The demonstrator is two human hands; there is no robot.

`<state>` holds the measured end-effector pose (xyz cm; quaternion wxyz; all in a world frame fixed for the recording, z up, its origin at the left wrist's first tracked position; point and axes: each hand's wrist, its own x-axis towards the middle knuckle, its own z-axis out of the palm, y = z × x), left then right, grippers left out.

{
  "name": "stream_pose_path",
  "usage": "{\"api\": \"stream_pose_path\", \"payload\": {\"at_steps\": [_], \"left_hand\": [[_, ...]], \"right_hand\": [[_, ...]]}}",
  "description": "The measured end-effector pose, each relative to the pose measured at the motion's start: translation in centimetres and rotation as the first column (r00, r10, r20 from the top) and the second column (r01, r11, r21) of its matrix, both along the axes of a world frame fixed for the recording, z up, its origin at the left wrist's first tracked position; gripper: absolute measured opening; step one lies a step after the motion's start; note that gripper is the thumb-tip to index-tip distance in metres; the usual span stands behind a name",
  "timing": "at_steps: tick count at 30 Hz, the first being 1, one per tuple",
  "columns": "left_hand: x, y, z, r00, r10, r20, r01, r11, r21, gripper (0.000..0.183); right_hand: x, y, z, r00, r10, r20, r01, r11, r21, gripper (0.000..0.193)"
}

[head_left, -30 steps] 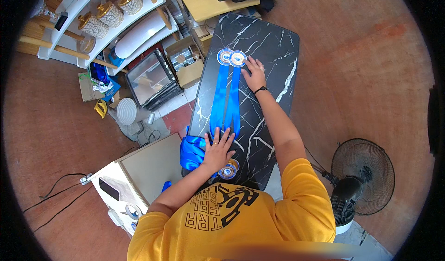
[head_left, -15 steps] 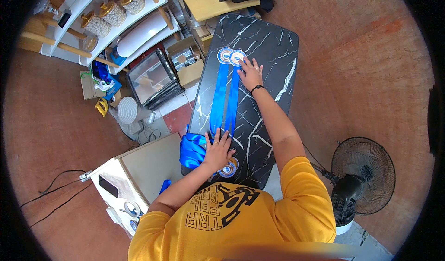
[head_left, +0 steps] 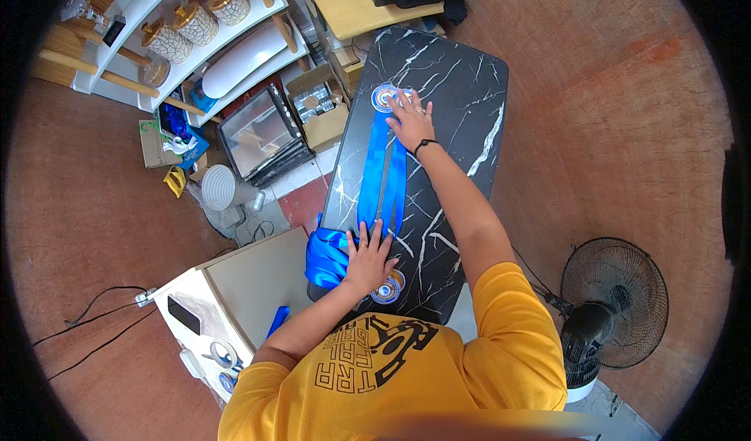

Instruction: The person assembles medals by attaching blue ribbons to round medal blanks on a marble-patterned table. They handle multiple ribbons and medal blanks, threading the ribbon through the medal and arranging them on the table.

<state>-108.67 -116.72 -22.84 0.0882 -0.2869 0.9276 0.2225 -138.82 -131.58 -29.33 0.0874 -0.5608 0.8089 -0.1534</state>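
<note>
Two blue satin ribbons (head_left: 374, 167) lie lengthwise along a black marble-patterned table (head_left: 461, 104), each with a round blue-and-white medal at its far end. My right hand (head_left: 411, 122) rests over the far medals, fingers spread; it covers most of the right one, while the left medal (head_left: 384, 97) shows beside it. Near the ribbons' close ends my left hand (head_left: 368, 262) lies flat with its fingers apart. A bunched pile of blue ribbon (head_left: 325, 257) is just left of it. More round medals (head_left: 386, 289) sit by its wrist, partly overlapping.
A white cabinet (head_left: 258, 284) adjoins the table at left, bearing a phone (head_left: 184, 316) and a tape roll (head_left: 224, 353). A black fan (head_left: 614, 300) stands at right. Shelves with jars (head_left: 195, 24), a cardboard box (head_left: 325, 124) and stacked frames (head_left: 262, 136) are at far left.
My right hand has shifted left onto the medals, covering more of the right one. My left hand stays in about the same place on the ribbons.
</note>
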Motion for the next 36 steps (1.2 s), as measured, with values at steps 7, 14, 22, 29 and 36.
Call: {"api": "stream_pose_path", "payload": {"at_steps": [7, 14, 22, 29, 36], "left_hand": [[0.6, -0.5, -0.1, 0.999, 0.035, 0.036, -0.033, 0.999, -0.033, 0.059], [0.7, -1.2, 0.7, 0.995, 0.078, 0.065, -0.075, 0.996, -0.045, 0.055], [1.7, -2.1, 1.6, 0.992, 0.117, 0.055, -0.112, 0.990, -0.090, 0.055], [2.0, -2.2, 1.6, 0.992, 0.102, 0.072, -0.097, 0.993, -0.062, 0.055], [2.0, -1.9, 1.3, 0.991, 0.130, 0.038, -0.128, 0.990, -0.050, 0.054]], "right_hand": [[1.7, -1.5, -0.5, 1.000, -0.002, -0.015, 0.005, 0.986, 0.169, 0.066], [2.5, -2.4, -1.1, 1.000, -0.009, -0.007, 0.010, 0.989, 0.150, 0.069], [3.7, -3.2, -0.8, 1.000, -0.024, -0.011, 0.025, 0.988, 0.152, 0.070], [4.4, -3.5, -0.7, 1.000, -0.021, 0.015, 0.018, 0.983, 0.183, 0.071], [4.8, -3.8, -0.7, 1.000, -0.001, 0.020, -0.003, 0.982, 0.188, 0.071]]}}
